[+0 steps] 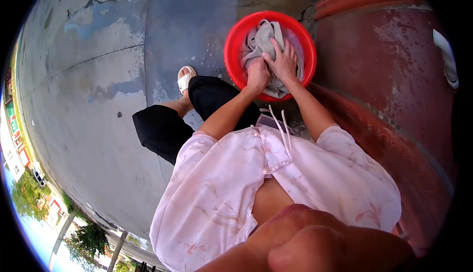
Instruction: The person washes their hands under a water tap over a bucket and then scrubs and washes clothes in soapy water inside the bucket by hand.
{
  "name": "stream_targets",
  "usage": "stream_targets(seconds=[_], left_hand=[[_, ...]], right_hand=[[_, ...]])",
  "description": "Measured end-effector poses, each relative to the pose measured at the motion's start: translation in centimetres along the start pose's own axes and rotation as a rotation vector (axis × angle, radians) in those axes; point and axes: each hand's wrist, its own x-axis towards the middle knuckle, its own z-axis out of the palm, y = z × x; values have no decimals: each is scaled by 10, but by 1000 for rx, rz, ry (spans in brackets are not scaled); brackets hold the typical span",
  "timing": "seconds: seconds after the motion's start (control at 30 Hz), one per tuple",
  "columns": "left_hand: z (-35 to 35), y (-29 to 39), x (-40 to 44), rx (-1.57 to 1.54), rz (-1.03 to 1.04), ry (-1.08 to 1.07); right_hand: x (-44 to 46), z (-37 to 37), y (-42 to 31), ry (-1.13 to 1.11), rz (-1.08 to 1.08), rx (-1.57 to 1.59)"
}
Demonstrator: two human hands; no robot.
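A round red plastic tub [230, 58] stands on the floor in front of me, with a bunched grey-beige cloth [266, 33] in it. Pale, sudsy-looking water shows along the tub's inner right side. My left hand [258, 75] is closed at the near left part of the cloth, with its fingertips turned in and partly hidden. Beside it, my right hand [284, 63] lies on the cloth with its fingers stretched out and its thumb apart. The two hands are close together, and my right thumb comes near the left hand.
Worn grey concrete floor [108, 40] with wet splashes extends to the left. My foot in a white sandal [185, 77] is left of the tub. A raised red-painted ledge [364, 50] runs along the right, with a white pipe-like piece [446, 58] at its far side.
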Motion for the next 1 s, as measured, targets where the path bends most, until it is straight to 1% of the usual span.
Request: stream_targets(seconds=[0.07,0.1,0.13,0.17,0.2,0.27,0.3,0.33,0.4,0.43,0.53,0.6,0.67,0.73,0.77,0.83,0.87,0.93,0.97,1.0], left_hand=[[-2,-1,-1,13,-19,-46],[-4,-3,1,67,-46,-98],[-6,-2,1,118,-83,-154],[-16,4,3,282,-32,-180],[-25,8,8,283,-36,-181],[-39,10,19,352,-43,-60],[-37,7,22,382,-99,-43],[-34,1,23,385,-106,-44],[-21,-19,26,192,-421,-157],[-15,-32,29,186,-443,-216],[-11,-39,41,208,-432,-276],[-21,-25,49,226,-451,-267],[-28,-22,53,241,-460,-251],[-31,-29,47,270,-367,-361],[-32,-26,37,263,-362,-362],[-41,-18,14,78,-82,-169],[-46,-1,6,73,-82,-161],[-61,45,-10,384,-113,-469],[-46,42,-14,408,-99,-469],[-40,49,-15,449,-55,-447]], right_hand=[[9,16,2,96,74,-64],[12,23,4,155,50,-121],[15,27,6,142,55,-124],[19,30,9,103,103,-115],[23,33,12,65,150,-107],[32,41,17,72,186,-126],[37,44,19,86,211,-144],[42,49,21,79,211,-143],[54,52,30,-140,410,-36],[64,48,30,-234,475,47],[81,73,59,-440,455,-3],[86,82,77,-507,438,-30],[91,86,85,-522,422,-41],[93,82,87,-468,394,-10],[89,79,87,-439,384,12],[81,67,88,-259,311,144],[77,56,84,-142,254,243],[51,9,54,129,53,379],[36,-17,28,283,-58,410],[22,-29,26,109,-59,420]])
